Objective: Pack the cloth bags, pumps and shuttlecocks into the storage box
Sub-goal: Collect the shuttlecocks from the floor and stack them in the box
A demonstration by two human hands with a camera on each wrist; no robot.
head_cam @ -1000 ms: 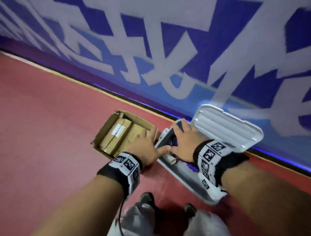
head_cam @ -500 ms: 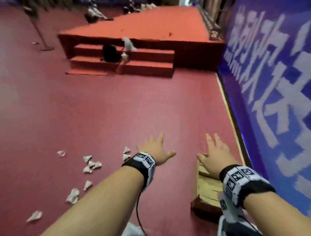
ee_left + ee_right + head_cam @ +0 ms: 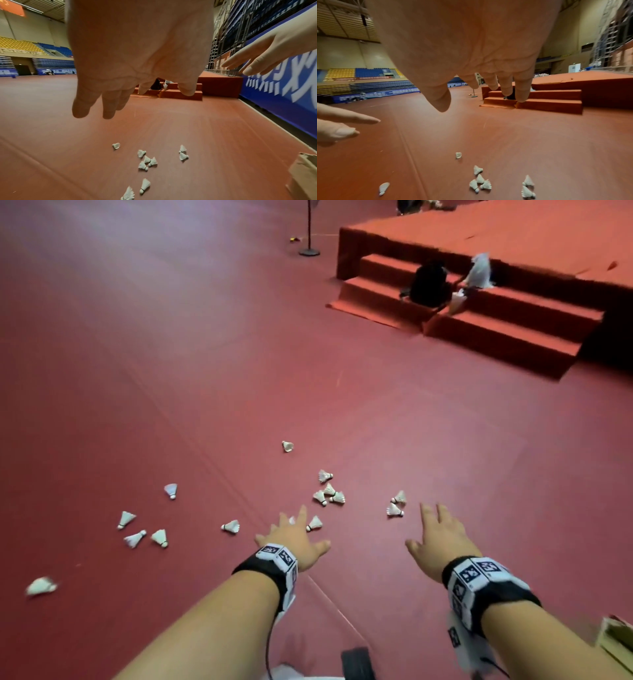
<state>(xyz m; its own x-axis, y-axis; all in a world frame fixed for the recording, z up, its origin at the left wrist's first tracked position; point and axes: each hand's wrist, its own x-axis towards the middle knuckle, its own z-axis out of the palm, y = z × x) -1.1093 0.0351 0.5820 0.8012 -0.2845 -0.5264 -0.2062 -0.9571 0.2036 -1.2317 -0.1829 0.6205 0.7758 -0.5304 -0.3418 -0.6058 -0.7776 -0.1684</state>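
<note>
Both arms reach out over the dark red sports floor (image 3: pixel 171 371), palms down: the left hand (image 3: pixel 296 539) is spread wide with nothing in it, and the right hand (image 3: pixel 442 537) is just as wide and just as bare. White feather shuttlecocks (image 3: pixel 329 491) lie scattered on the floor, a tight cluster just beyond the left hand, a pair (image 3: pixel 395 505) near the right fingertips, more strewn off to the left. Far right, red carpeted steps (image 3: pixel 496 320) carry a black bag (image 3: pixel 430 284). A brown cardboard box (image 3: pixel 303 174) edges in at near right.
</note>
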